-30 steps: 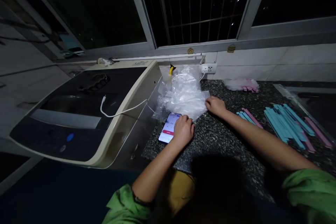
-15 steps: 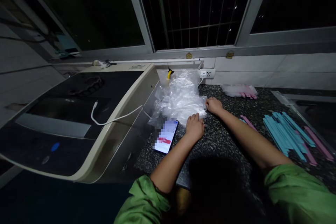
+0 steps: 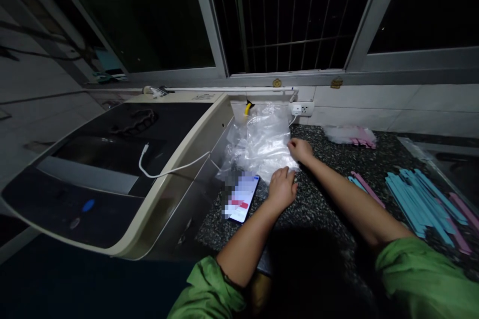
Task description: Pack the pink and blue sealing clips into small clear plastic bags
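Observation:
A pile of clear plastic bags (image 3: pixel 266 134) lies on the dark speckled counter (image 3: pixel 318 199) against the tiled wall. My left hand (image 3: pixel 282 189) rests at the near edge of the pile, fingers stretched out over the plastic. At the pile's right edge, my right hand (image 3: pixel 300 151) is closed, fingertips pinched at the side of a bag. A phone (image 3: pixel 245 198) with a lit screen lies left of my left hand, partly blurred out. The tips of my right fingers are hard to make out against the shiny plastic.
A washing machine (image 3: pixel 179 154) stands at the left with a white cable (image 3: pixel 175 171) across it. On the right are blue strips (image 3: pixel 415 204), pink strips (image 3: pixel 368 188) and a bag of pink pieces (image 3: pixel 352 135). A wall socket (image 3: pixel 304 109) sits behind.
My right hand has moved a little left onto the edge of the bags. My left hand stays at their near edge. The whole view has shifted slightly.

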Motion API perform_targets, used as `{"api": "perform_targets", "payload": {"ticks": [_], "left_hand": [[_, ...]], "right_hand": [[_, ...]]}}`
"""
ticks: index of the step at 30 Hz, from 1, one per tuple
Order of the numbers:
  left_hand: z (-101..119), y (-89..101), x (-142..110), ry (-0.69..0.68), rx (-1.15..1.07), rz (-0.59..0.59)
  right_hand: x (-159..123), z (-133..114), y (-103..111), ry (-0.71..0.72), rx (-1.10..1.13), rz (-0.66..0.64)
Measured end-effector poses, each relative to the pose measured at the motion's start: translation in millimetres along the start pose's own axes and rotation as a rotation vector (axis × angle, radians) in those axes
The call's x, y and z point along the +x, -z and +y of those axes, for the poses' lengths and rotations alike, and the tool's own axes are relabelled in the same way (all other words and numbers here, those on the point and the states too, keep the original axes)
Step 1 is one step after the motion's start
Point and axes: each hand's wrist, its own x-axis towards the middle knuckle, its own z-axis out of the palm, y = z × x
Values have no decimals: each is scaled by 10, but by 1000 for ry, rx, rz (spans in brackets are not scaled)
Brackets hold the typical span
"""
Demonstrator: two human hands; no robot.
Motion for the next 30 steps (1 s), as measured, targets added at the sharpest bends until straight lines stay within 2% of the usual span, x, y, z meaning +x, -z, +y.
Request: {"api": "perform_targets", "payload": {"ticks": [7, 12, 15, 21, 25, 30], "left_hand": [[-13, 68, -3, 13, -32, 187], [-71, 85, 17, 52, 11, 223], [-132, 123, 73, 106, -28, 240], [-259, 274, 162, 255, -245, 405], [-265, 366, 118, 209, -243, 436], [-148, 460, 22, 108, -159, 468]], "right_hand": [[-2, 87, 335, 132, 156, 76], [-54, 127, 397, 188, 300, 58], [-95, 56, 378, 221, 402, 26], [-33, -219, 388, 291, 566, -20], [-29, -280, 485, 297, 619, 20], [-200, -164, 738, 257, 712, 86]]}}
